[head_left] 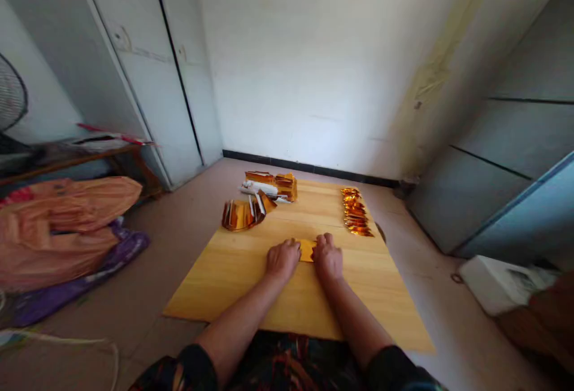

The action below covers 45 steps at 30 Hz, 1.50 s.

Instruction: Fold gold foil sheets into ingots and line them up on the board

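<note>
A small sheet of gold paper [307, 250] lies on the wooden table [359, 295] in front of me. My left hand [283, 259] has its curled fingers on the sheet's left edge. On the right edge, my right hand [328, 257] grips it with fingers bent. Farther off to the left, a fanned stack of gold sheets [242, 214] rests on the table. Behind it sits another pile of gold sheets [286, 185] beside a white roll [259, 188]. A row of shiny folded gold foil pieces [356, 211] lies at the far right.
Grey cabinets stand at the left [134, 68] and right [506, 140]. Orange sacks [58, 223] and a purple bag [89, 283] lie on the floor to the left. A white box [497, 283] is at the right, and a white wall [305, 68] rises behind the table.
</note>
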Tool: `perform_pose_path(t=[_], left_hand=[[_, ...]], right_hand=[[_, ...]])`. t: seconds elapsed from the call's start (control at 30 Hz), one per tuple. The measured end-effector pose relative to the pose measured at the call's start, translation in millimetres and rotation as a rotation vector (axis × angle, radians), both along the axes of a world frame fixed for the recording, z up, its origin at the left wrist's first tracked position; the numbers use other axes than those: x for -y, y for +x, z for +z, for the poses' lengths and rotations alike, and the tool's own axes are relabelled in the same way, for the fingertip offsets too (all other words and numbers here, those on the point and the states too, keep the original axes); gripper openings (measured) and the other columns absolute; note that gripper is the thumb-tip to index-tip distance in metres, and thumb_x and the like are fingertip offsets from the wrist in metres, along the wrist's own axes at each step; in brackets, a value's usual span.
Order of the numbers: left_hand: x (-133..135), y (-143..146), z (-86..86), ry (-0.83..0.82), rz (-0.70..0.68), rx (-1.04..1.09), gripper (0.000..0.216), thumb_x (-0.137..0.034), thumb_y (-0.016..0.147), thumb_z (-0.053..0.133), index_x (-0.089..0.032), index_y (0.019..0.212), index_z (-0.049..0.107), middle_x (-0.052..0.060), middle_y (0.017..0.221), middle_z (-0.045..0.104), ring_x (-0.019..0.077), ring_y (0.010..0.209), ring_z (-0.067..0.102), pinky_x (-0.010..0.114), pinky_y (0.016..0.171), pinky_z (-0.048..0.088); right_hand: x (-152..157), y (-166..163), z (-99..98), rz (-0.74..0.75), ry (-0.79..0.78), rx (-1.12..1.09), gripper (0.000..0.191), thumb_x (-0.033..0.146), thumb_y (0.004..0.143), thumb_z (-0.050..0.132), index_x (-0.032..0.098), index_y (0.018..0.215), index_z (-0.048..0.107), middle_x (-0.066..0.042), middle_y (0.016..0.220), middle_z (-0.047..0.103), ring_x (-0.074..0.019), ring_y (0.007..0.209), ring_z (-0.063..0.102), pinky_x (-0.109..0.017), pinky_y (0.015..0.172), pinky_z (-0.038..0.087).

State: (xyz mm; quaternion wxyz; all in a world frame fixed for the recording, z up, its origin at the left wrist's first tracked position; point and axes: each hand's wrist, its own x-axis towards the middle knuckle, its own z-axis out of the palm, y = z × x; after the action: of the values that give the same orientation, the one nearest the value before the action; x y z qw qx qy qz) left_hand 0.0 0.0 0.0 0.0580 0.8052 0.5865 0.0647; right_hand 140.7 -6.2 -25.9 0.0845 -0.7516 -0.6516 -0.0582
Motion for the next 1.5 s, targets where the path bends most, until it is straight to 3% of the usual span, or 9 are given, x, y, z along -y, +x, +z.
perform_pose_path(t=[0.13,0.37,0.63,0.87,1.0,1.13,1.27,1.4,1.5], left_hand=[[0.2,0.6,-0.5,-0.039,0.005,0.002,0.025,-0.031,0.091,0.039,-0.025,0.100,0.062,0.005,0.099,0.065,0.0184,0.090,0.062,0.029,0.074,0.046],[-2.5,1.1,-7.8,-0.008,0.022,-0.004,0.028,-0.029,0.092,0.036,-0.023,0.103,0.060,0.007,0.096,0.066,0.0207,0.087,0.064,0.031,0.071,0.046],[-8.5,1.5,-14.4,-0.008,0.058,-0.016,0.032,-0.031,0.094,0.030,-0.023,0.103,0.060,0.007,0.095,0.066,0.0215,0.083,0.065,0.031,0.068,0.045],[-10.3,-3.1,-10.0,-0.039,0.123,0.060,0.030,-0.036,0.092,0.037,-0.028,0.111,0.058,0.006,0.100,0.063,0.0190,0.082,0.063,0.029,0.068,0.045],[-11.0,-4.4,-13.5,-0.032,0.095,0.032,0.035,-0.037,0.093,0.031,-0.030,0.108,0.062,0.006,0.100,0.059,0.0189,0.077,0.061,0.030,0.066,0.044],[-13.0,-4.4,-16.4,0.028,0.071,0.003,0.033,-0.031,0.092,0.033,-0.028,0.105,0.064,0.007,0.100,0.057,0.0215,0.085,0.058,0.031,0.067,0.041],[-16.8,-7.2,-16.8,0.111,0.003,0.032,0.029,-0.031,0.091,0.038,-0.028,0.100,0.066,0.008,0.104,0.057,0.0237,0.101,0.049,0.035,0.078,0.037],[-19.6,-11.2,-16.7,0.136,-0.043,0.063,0.028,-0.031,0.091,0.041,-0.033,0.110,0.062,0.005,0.123,0.053,0.0238,0.110,0.043,0.038,0.085,0.032],[-22.5,-12.9,-13.3,0.108,-0.067,0.081,0.027,-0.031,0.090,0.044,-0.033,0.110,0.062,0.004,0.121,0.055,0.0229,0.110,0.043,0.038,0.087,0.031]], right_hand=[[-2.2,0.4,-3.8,0.025,0.015,0.048,0.016,0.025,0.089,0.044,0.020,0.095,0.058,-0.009,0.118,0.053,-0.0117,0.069,0.062,-0.026,0.059,0.035],[-3.6,-0.2,-6.5,0.046,0.011,0.033,0.015,0.019,0.087,0.045,0.019,0.089,0.060,-0.006,0.091,0.060,-0.0152,0.076,0.061,-0.027,0.064,0.034],[-2.4,-0.6,-3.0,0.081,-0.006,0.044,0.012,0.019,0.081,0.054,0.018,0.091,0.060,-0.007,0.094,0.060,-0.0160,0.078,0.060,-0.027,0.065,0.033],[-3.8,-2.7,-4.8,0.067,0.037,0.050,0.015,0.022,0.087,0.045,0.018,0.089,0.060,-0.006,0.090,0.061,-0.0161,0.075,0.060,-0.027,0.064,0.033],[-4.0,-3.6,-3.1,0.073,0.020,0.055,0.017,0.020,0.087,0.045,0.018,0.089,0.061,-0.007,0.090,0.061,-0.0164,0.075,0.060,-0.028,0.063,0.032],[-4.1,-3.7,-0.9,0.073,0.004,0.060,0.018,0.020,0.088,0.044,0.018,0.090,0.062,-0.008,0.090,0.061,-0.0171,0.077,0.061,-0.028,0.063,0.032],[-4.3,-4.0,-0.6,0.074,0.004,0.054,0.018,0.021,0.087,0.044,0.018,0.091,0.062,-0.007,0.091,0.061,-0.0169,0.078,0.061,-0.028,0.063,0.032],[-4.7,-3.4,0.4,0.078,-0.010,0.048,0.018,0.021,0.088,0.044,0.019,0.092,0.062,-0.007,0.092,0.061,-0.0163,0.078,0.060,-0.028,0.063,0.032],[-5.4,0.9,4.1,0.095,-0.011,0.041,0.018,0.022,0.088,0.045,0.019,0.091,0.062,-0.006,0.094,0.061,-0.0166,0.083,0.058,-0.027,0.064,0.033]])
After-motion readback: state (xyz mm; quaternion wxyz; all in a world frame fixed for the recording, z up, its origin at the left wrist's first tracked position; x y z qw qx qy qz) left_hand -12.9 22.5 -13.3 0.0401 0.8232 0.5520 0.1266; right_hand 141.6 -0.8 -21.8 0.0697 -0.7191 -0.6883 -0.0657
